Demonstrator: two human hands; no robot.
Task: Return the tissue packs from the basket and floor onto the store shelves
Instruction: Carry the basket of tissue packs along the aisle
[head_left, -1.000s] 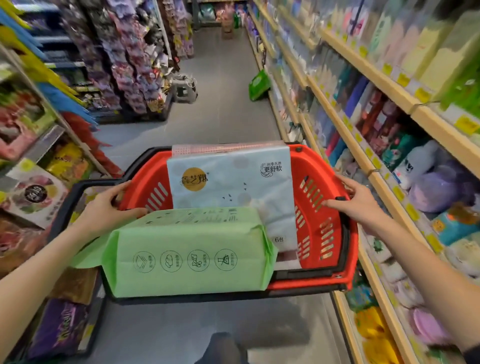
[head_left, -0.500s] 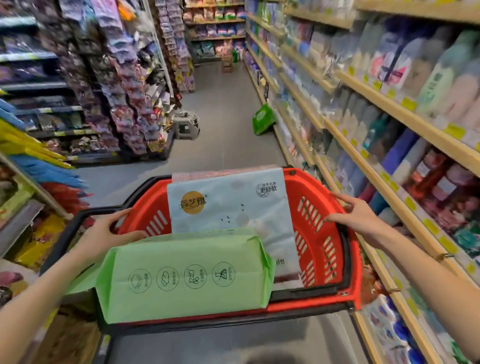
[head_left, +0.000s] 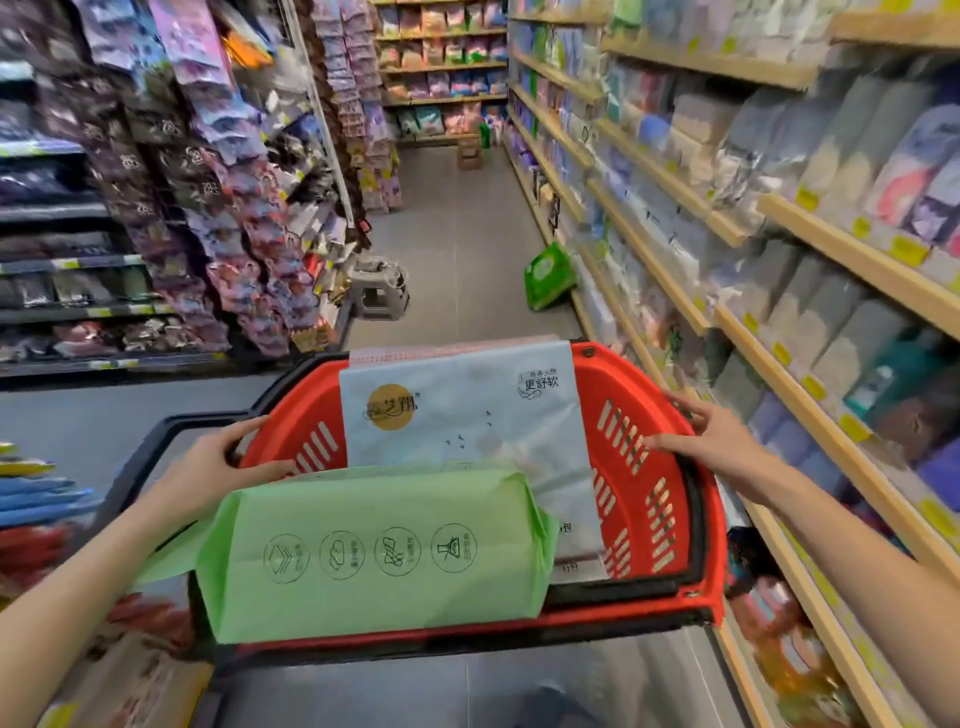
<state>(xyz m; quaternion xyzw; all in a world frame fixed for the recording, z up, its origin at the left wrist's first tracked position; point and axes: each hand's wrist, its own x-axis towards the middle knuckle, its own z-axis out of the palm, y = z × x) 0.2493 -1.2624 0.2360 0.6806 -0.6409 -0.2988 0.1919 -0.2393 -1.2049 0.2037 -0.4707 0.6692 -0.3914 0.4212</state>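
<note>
Stock unshelved, three items. Red basket (head_left: 623, 405), left hand (head_left: 218, 467) gripping its left rim, right hand (head_left: 711, 441) its right rim: green tissue pack (head_left: 374, 556) across the near edge, pale pack (head_left: 467, 415) upright behind. One floor pack (head_left: 548, 275), green, tilted at the foot of the right-hand shelves (head_left: 831, 410). Shelved, seemingly: none.

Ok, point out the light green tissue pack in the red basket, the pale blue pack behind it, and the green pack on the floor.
Light green tissue pack (head_left: 374, 556): head view, icon-printed face.
Pale blue tissue pack (head_left: 467, 415): head view, centre of front.
Green pack on the floor (head_left: 548, 275): head view, front panel.
</note>
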